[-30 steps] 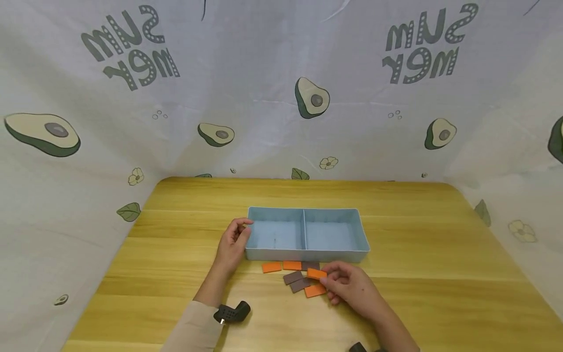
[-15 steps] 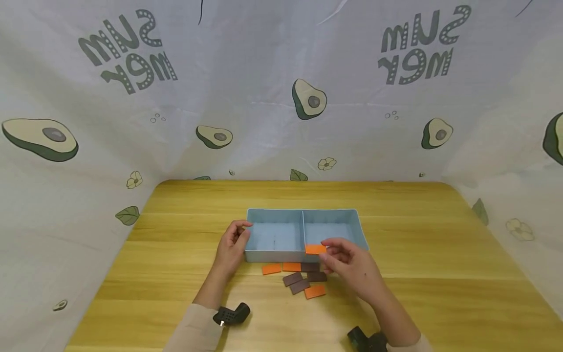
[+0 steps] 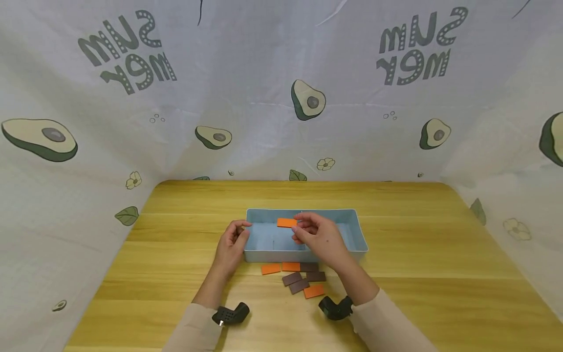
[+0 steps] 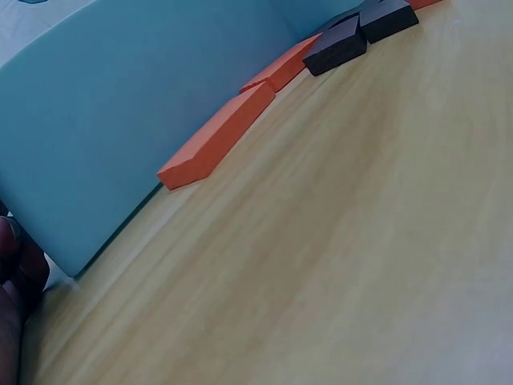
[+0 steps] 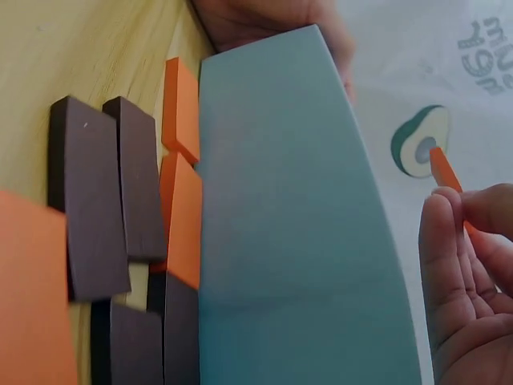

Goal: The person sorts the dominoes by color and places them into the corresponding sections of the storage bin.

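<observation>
My right hand [image 3: 322,238] pinches a flat orange rectangular block [image 3: 287,223] between thumb and fingers, above the left compartment of a light blue two-compartment box [image 3: 277,256]. The right wrist view shows the orange block [image 5: 446,170] jutting from the fingertips, higher than the box rim. At the box's left end, my left hand [image 3: 230,247] holds the wall, its index finger reaching over the rim. In front of the box lie loose orange blocks [image 3: 270,269] and dark brown blocks [image 3: 315,276], all flat on the table. Part of the box's divider is hidden behind my right hand.
The wooden table [image 3: 422,274] carries everything. A white cloth [image 3: 246,63] printed with avocados hangs behind it and along both sides. Black wrist cameras [image 3: 230,314] sit on both wrists. One orange block [image 4: 216,136] lies along the box's front wall.
My right hand has lifted the orange block off the pile and carried it up and leftward over the box, uncovering a brown block beneath. My left hand stays on the box end.
</observation>
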A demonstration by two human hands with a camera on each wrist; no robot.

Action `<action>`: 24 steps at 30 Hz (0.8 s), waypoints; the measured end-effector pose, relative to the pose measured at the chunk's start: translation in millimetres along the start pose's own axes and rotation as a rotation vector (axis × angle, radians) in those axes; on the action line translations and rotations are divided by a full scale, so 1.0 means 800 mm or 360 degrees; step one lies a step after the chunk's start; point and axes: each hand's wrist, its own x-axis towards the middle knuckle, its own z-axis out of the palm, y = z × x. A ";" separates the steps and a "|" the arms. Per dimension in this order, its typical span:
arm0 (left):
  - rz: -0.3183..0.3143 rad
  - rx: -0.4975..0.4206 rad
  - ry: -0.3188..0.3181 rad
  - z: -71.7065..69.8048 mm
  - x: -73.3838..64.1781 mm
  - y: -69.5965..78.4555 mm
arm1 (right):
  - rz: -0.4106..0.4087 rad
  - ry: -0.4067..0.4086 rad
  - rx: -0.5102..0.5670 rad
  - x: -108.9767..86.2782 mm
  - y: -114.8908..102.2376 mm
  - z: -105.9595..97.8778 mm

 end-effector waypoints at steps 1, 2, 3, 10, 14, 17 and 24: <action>-0.0001 -0.0002 0.0001 0.000 0.000 0.000 | 0.0016 -0.0009 0.0024 0.005 -0.001 0.005; -0.0001 -0.0006 0.0001 0.000 0.000 0.000 | 0.0033 -0.0016 0.0041 0.009 -0.003 0.009; -0.0003 -0.0010 -0.0002 0.000 0.000 0.000 | 0.0042 -0.0025 0.0050 0.013 -0.004 0.014; 0.0002 -0.0038 -0.0015 0.000 0.001 0.000 | 0.0040 -0.0087 0.0068 0.037 -0.010 0.040; -0.0003 -0.0026 -0.0011 0.001 0.002 0.000 | 0.0040 -0.0131 0.0040 0.048 -0.010 0.053; -0.0010 -0.0022 -0.0012 0.001 0.002 0.000 | 0.0031 -0.0162 -0.0010 0.053 -0.010 0.061; -0.0022 -0.0019 -0.0010 -0.001 0.001 0.000 | 0.0066 -0.0207 -0.0213 0.067 -0.008 0.079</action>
